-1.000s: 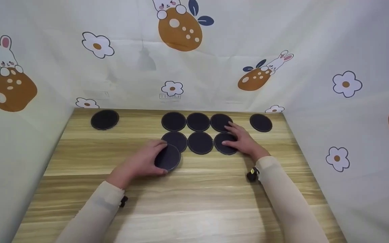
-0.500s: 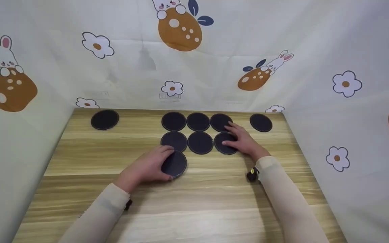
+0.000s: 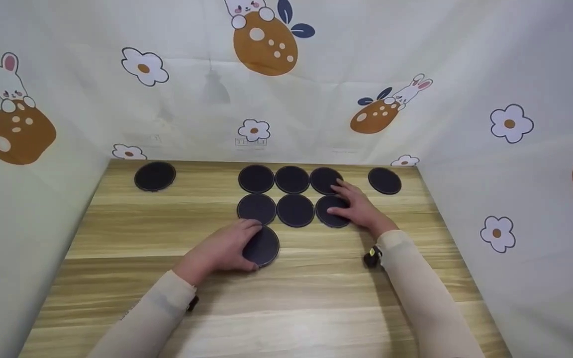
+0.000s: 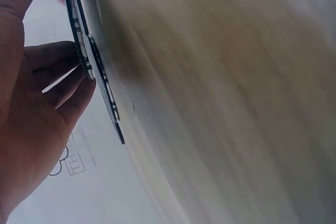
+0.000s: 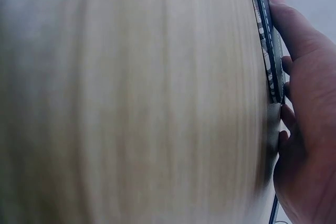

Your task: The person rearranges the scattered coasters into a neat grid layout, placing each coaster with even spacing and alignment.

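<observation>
My left hand [image 3: 224, 248] grips a round black coaster [image 3: 265, 247] by its left side, thumb at the near edge and fingers at the far edge. This coaster lies just below the left coaster [image 3: 256, 209] of the middle row. In the left wrist view, the held coaster [image 4: 76, 24] shows edge-on beside the fingers. My right hand [image 3: 358, 206] rests on the right end of the group. Its thumb lies on the right coaster [image 3: 327, 219] of that row, and its fingertips touch the right coaster [image 3: 322, 180] of the far row.
Other black coasters in the group are the far-row left [image 3: 256, 179] and middle [image 3: 292, 179] ones and the second-row middle one [image 3: 295, 210]. Single coasters lie at far left [image 3: 154, 176] and far right [image 3: 384, 180]. Patterned cloth [image 3: 306, 109] walls the wooden table [image 3: 316, 303].
My left hand has carried its coaster to the right and nearer to me, off the left coaster of the second row that it overlapped. My right hand has stayed in place.
</observation>
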Demonstrator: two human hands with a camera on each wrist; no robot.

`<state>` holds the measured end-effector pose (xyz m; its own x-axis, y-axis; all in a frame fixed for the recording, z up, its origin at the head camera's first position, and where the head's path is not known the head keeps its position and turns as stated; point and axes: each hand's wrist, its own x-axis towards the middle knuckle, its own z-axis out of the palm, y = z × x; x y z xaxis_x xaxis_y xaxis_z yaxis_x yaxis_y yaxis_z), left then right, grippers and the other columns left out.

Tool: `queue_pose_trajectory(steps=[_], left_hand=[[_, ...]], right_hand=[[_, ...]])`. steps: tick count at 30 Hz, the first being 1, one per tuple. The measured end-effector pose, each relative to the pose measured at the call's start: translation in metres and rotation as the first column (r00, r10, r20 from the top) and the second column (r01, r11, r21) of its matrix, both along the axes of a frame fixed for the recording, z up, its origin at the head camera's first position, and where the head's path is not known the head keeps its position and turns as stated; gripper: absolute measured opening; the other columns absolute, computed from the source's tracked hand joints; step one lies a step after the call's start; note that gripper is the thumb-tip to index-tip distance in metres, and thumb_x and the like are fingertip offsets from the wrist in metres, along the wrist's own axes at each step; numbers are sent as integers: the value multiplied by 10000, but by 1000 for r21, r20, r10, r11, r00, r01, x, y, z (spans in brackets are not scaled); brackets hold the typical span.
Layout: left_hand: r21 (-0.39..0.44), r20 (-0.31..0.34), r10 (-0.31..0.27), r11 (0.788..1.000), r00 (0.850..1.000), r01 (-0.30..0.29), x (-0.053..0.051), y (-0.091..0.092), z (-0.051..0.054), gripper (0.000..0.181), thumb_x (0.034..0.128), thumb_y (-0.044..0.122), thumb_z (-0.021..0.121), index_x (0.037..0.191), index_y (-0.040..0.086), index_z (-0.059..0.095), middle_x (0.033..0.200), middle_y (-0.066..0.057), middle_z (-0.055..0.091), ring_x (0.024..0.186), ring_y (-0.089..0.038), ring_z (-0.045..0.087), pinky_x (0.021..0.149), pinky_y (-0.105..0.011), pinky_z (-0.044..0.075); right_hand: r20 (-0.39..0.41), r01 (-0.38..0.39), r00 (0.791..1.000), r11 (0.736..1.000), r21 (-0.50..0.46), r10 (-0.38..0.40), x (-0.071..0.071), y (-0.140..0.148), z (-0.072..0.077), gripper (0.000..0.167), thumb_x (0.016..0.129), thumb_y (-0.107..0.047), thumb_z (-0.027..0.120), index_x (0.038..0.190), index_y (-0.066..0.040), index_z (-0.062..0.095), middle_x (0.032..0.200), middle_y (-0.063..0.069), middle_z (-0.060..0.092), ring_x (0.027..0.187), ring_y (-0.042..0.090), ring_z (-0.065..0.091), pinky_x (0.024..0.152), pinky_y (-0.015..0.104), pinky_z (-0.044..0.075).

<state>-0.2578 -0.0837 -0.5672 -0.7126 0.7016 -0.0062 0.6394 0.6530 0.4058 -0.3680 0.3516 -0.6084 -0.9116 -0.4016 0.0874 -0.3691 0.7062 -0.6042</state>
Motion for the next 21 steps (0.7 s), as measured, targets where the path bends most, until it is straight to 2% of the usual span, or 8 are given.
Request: queue_pose_trajectory(steps=[6, 13, 21], left_hand=[[-5, 25, 15, 1000, 1000, -15, 3, 1, 1, 1007, 815, 410, 950, 1597, -49, 511, 1647, -200, 503, 1524, -393, 479, 1240, -514, 437], [-5, 21, 6, 1000, 1000, -5, 3, 2, 0, 990, 810, 400, 950, 1583, -51, 525, 1632, -195, 522, 1514, -388, 490, 1226, -513, 454], [-15, 22, 8, 1000, 1000, -8, 2, 4, -3, 991, 819, 437, 940, 1592, -26, 527, 1644, -177, 514, 1516, -370, 492, 1215, -503, 468]], right_hand=[[25, 9, 1000, 1000, 15, -9, 0, 0, 1, 810, 978, -369, 872, 1644, -64, 526, 1792, 177, 311, 1641, 471, 252, 1324, 624, 214], [20, 6, 1000, 1000, -2, -6, 1, 0, 1, 810, 970, -357, 880, 1633, -48, 534, 1784, 198, 319, 1635, 489, 257, 1317, 650, 215], [34, 7, 999, 1000, 11, -8, -1, 1, 1, 810, 979, -380, 867, 1647, -75, 526, 1794, 173, 309, 1652, 455, 230, 1329, 621, 198]])
